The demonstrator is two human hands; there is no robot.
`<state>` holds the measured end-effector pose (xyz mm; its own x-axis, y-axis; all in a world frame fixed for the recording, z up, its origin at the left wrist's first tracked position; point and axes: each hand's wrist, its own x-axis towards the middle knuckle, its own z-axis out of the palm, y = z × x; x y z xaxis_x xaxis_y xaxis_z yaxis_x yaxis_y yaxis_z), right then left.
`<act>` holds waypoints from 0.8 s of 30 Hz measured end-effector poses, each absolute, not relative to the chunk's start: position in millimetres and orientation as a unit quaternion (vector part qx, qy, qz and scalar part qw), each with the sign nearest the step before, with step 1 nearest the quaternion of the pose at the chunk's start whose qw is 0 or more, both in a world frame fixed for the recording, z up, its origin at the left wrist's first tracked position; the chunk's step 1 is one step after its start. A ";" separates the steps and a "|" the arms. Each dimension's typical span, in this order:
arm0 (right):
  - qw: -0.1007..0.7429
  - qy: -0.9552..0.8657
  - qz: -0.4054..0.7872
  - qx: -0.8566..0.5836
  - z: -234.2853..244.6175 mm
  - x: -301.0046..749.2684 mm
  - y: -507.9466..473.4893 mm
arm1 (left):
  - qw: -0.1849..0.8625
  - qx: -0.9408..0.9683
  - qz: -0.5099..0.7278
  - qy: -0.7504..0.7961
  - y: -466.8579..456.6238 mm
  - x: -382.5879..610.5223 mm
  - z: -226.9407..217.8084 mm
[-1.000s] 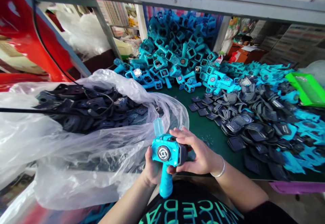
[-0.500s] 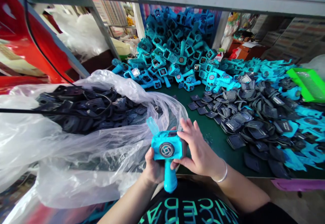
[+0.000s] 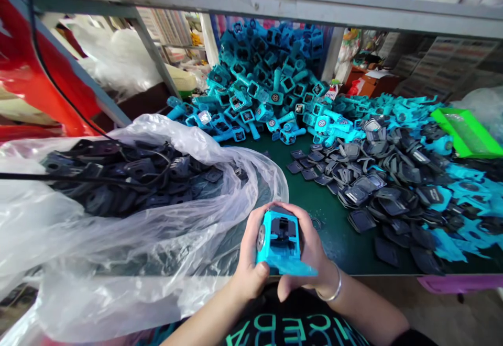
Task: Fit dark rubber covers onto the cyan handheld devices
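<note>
Blue plastic toy (image 3: 278,241) sits in both hands, over the green table mat (image 3: 334,236). Left hand (image 3: 249,254) and right hand (image 3: 308,246) curl shut around it. Round swirl badge (image 3: 260,237) shows on its side. Black shirt (image 3: 275,321) has green letters. Clear bag (image 3: 118,236) of black pieces (image 3: 129,176) lies left; blue toys (image 3: 259,74) pile up ahead.

A clear plastic bag (image 3: 118,241) holds dark moulded parts (image 3: 129,170) on the green counter (image 3: 334,241). Beyond it, a heap of turquoise plastic casings (image 3: 267,74) rises beneath a grey metal shelf (image 3: 251,3), and a bright green tray (image 3: 466,134) sits off to the right.
</note>
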<state>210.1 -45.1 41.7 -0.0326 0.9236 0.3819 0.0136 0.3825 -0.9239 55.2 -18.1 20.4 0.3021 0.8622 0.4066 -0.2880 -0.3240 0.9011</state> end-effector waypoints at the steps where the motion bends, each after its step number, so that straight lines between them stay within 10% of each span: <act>1: 0.579 -0.613 0.368 -0.392 41.2 210.2 -46.3 | 0.514 0.616 0.554 0.224 -15.8 55.4 24.1; 8: 0.580 -0.658 0.279 -0.391 34.6 206.4 -54.2 | 0.424 0.631 0.604 0.240 -7.8 57.5 24.1; 16: 0.241 -0.713 0.223 -0.619 46.4 302.0 34.3 | 0.740 0.142 0.528 0.393 -9.0 36.2 2.5; 24: 0.264 -0.622 0.220 -0.703 35.1 316.5 100.1 | 0.837 0.110 0.457 0.282 -8.7 10.8 3.8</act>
